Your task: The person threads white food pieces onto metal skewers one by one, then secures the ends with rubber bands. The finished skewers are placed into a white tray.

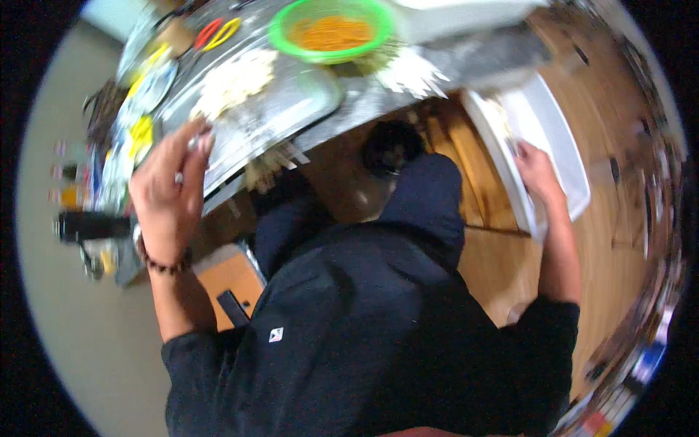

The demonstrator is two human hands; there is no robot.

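Note:
My left hand (169, 175) is raised near the left end of a metal tray (262, 117), a beaded bracelet on its wrist. Its fingers are curled together; small pale spots show at them, but blur hides whether it pinches anything. On the tray lies a pile of pale cut pieces (237, 82), apparently food. My right hand (538, 169) reaches over a white plastic bin (565, 142) at the right, fingers bent down beside its inner wall. Some pale pieces (498, 109) show in the bin ahead of that hand. What the right fingers hold is not visible.
A green basin (276, 33) of orange shreds (333, 34) stands at the table's back. White strips (412, 71) fan out beside it. Red-and-yellow-handled scissors (215, 35) lie at the back left. A phone (234, 308) rests on a brown surface by my left side.

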